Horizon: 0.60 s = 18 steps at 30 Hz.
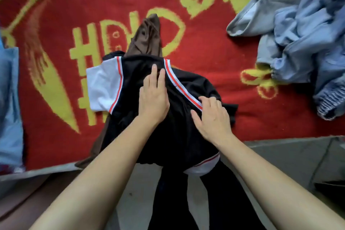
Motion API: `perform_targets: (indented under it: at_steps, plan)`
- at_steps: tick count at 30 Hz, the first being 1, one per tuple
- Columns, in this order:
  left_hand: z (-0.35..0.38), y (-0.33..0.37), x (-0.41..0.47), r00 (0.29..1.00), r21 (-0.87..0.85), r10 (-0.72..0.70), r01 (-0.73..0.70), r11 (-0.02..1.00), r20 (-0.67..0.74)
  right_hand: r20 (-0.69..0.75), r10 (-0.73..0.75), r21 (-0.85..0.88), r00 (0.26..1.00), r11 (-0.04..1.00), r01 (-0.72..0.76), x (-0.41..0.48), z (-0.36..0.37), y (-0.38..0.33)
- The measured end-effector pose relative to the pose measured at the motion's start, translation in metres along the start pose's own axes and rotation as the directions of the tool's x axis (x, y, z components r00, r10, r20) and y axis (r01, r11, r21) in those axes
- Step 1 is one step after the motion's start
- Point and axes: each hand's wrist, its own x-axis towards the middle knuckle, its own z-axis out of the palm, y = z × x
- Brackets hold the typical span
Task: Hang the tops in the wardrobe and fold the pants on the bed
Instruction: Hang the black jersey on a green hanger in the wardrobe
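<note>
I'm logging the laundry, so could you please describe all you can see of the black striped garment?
The black garment looks like soft sportswear, with white panels and red-and-white striped trim. It lies rumpled on the red blanket, over a brown garment. The left hand and right hand rest on it.

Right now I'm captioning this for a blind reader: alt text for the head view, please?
The left hand and right hand press on a black garment with white panels and red stripes, on a red blanket. A brown garment pokes out beyond it; blue clothes are piled at upper right.
</note>
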Motion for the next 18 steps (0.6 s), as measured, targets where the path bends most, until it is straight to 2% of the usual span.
perform_targets:
  at_steps: [2,7,11,13,15,18]
  plan:
    - [0.02,-0.004,0.03,0.999,0.019,0.023,-0.022,1.0,-0.029,-0.037,0.02,-0.016,0.999,1.0,-0.02,0.006,0.027,0.007]
    - [0.062,-0.014,0.066,0.999,-0.039,-0.023,0.022,0.999,-0.036,-0.138,0.001,-0.025,0.99,1.0,-0.005,0.016,0.065,0.021]
    - [0.069,-0.02,0.055,0.989,-0.215,-0.015,-0.017,0.977,-0.148,-0.142,-0.005,0.022,0.99,1.0,0.009,0.016,0.063,0.023]
    - [0.065,-0.023,0.048,0.979,-0.311,-0.045,-0.019,0.95,-0.198,-0.19,-0.121,0.013,0.974,0.992,0.126,0.011,0.055,0.023]
    - [0.058,-0.026,0.039,0.961,-0.417,-0.112,-0.003,0.909,-0.253,-0.205,-0.306,-0.021,0.93,0.951,0.308,0.002,0.05,0.02]
    - [0.049,-0.038,0.019,0.905,-0.541,-0.283,0.073,0.838,-0.318,-0.081,-0.465,0.043,0.882,0.882,0.469,-0.019,0.052,0.011]
